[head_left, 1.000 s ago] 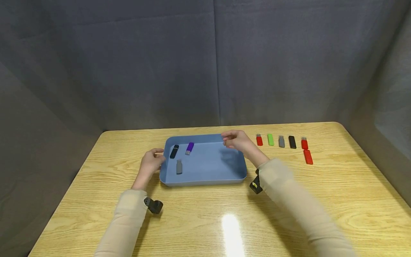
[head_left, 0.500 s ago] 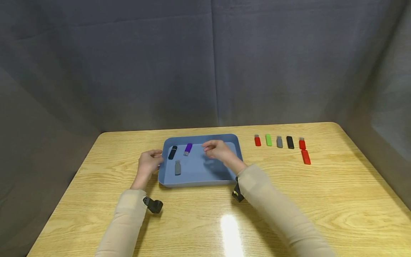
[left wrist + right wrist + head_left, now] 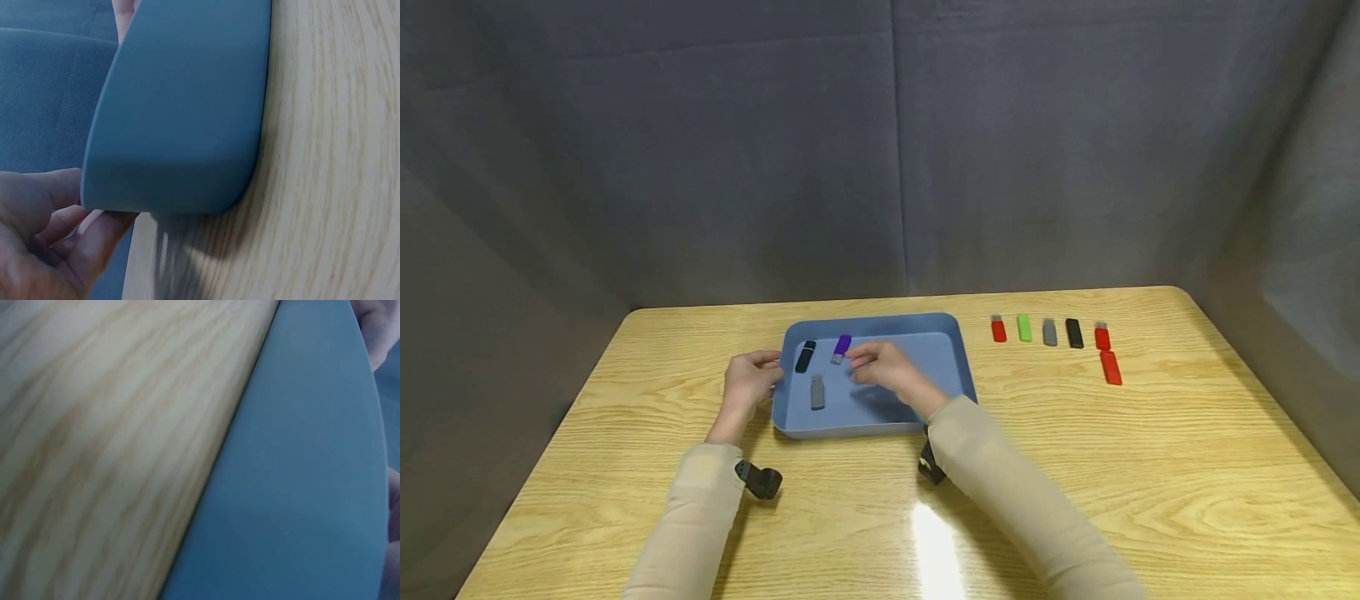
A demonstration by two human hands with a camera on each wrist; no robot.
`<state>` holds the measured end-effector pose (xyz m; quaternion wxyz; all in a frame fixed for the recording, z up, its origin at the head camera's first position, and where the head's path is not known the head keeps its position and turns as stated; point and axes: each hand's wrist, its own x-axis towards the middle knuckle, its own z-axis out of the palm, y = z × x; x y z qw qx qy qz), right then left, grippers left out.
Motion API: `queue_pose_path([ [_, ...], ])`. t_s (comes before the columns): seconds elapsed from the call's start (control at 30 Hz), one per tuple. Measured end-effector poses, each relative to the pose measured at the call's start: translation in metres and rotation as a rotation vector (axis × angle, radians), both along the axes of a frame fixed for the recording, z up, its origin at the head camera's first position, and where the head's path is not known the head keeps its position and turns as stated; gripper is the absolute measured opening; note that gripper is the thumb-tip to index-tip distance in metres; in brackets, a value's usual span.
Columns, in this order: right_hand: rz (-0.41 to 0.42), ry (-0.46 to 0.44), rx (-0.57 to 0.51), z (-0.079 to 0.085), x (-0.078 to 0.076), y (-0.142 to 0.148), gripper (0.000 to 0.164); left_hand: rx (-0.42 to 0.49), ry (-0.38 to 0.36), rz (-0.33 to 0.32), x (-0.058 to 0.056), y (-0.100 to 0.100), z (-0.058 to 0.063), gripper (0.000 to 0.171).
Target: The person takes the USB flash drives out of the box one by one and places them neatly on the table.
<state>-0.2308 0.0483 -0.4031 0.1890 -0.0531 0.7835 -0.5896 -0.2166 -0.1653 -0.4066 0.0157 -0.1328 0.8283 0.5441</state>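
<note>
A big dark grey curtain (image 3: 760,167) hangs behind the table (image 3: 1217,467). More grey cloth hangs on the left (image 3: 490,333) and on the right. A long seam (image 3: 898,150) runs down the back, and a thin crease (image 3: 722,48) goes across near the top. The table is yellowish wood with wavy lines and round far corners. A bright white shine (image 3: 936,542) sits near its front.

A blue tray (image 3: 936,354) was held at its left rim by the left grip (image 3: 748,380). Over it, the right grip (image 3: 884,367) was seen just beside a purple USB stick (image 3: 844,343). On the worktop (image 3: 827,542), right of the tray, a red stick (image 3: 998,331) and a green stick (image 3: 1025,328) were seen.
</note>
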Motion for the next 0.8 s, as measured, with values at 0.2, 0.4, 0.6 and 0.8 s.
queue_pose_path([
  [0.2,0.016,0.017,0.008,-0.003,0.001,-0.010,0.042,0.009,-0.002,0.002,0.000,0.004,0.001,0.040],
  [0.4,0.017,0.024,0.013,-0.007,0.001,-0.013,0.042,0.021,-0.013,-0.003,-0.002,0.007,-0.001,0.040],
  [0.6,0.017,0.039,0.030,-0.012,0.002,-0.016,0.044,0.036,-0.026,-0.008,-0.004,0.010,0.000,0.040],
  [0.8,0.037,0.054,0.076,-0.015,0.001,-0.019,0.047,0.042,-0.043,-0.008,-0.004,0.015,0.001,0.041],
])
